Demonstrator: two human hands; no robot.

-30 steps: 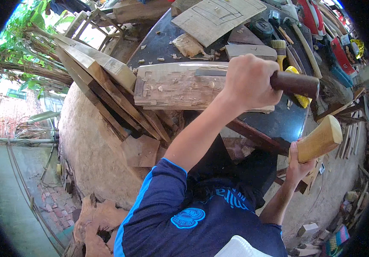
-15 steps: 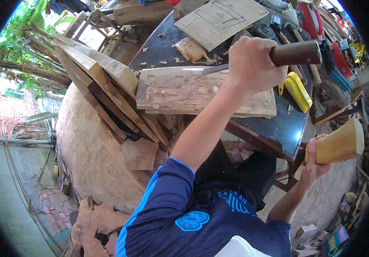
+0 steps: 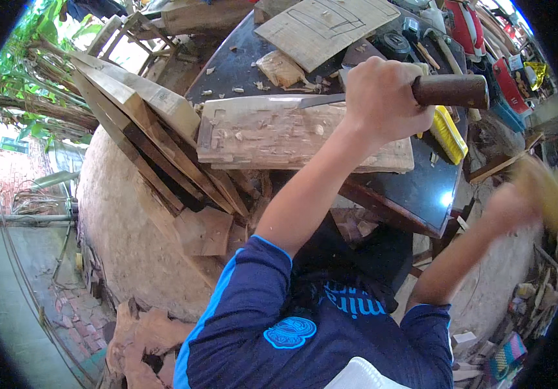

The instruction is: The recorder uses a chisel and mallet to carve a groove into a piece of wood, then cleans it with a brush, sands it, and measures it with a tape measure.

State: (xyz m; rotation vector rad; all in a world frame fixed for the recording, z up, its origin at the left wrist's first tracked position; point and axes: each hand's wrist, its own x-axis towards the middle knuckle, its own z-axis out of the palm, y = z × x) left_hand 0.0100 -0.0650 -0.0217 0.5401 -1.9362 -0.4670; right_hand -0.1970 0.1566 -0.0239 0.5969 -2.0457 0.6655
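Woodworking shop, open to outdoors on left

Dark desk (image 3: 395, 194) carries a carved board (image 3: 253, 133), loose wood chips (image 3: 238, 91) and a panel with drawn lines (image 3: 331, 29). Chisel (image 3: 454, 91) at the board, yellow brush (image 3: 449, 135) beside it. Slanted planks (image 3: 126, 91) left, gnarled wood (image 3: 139, 340) lower left. Daylight, green plants (image 3: 19, 71) beyond.

Free tabletop (image 3: 408, 194) beside board (image 3: 262, 139) — brush (image 3: 449, 135) beyond

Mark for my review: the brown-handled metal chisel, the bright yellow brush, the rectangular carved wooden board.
Brown-handled metal chisel (image 3: 455, 91): head view, on its handle.
Bright yellow brush (image 3: 449, 135): head view, on its bristles.
Rectangular carved wooden board (image 3: 269, 133): head view, on its carved face.
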